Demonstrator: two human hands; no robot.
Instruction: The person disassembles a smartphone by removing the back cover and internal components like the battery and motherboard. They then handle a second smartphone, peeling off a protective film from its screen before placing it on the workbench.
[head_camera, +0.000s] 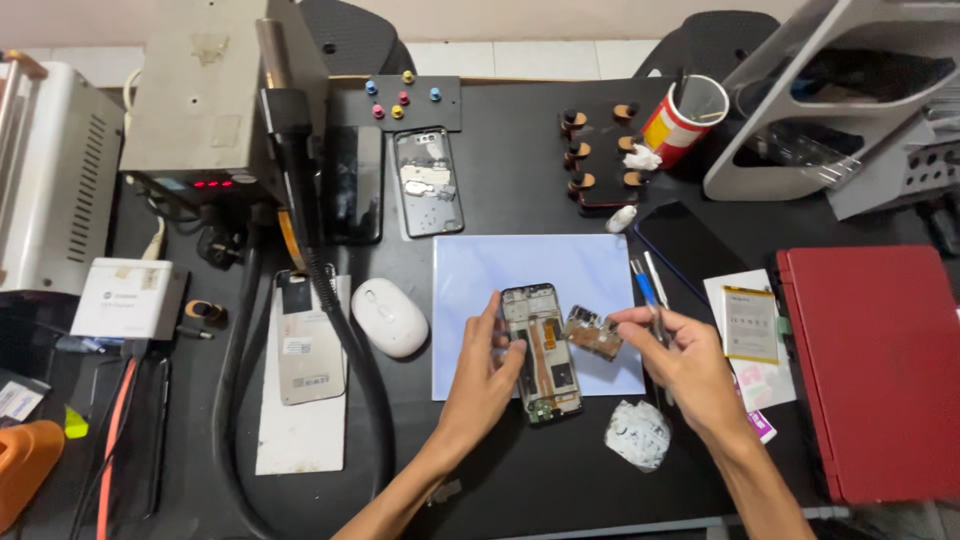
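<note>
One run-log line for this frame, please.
left hand: steadies opened phone | right hand: holds tweezers | circuit board: beside phone, on pale mat

Bare mat (520, 262) ahead lies open; mouse (390, 317) and crumpled tissue (638, 435) flank it.
</note>
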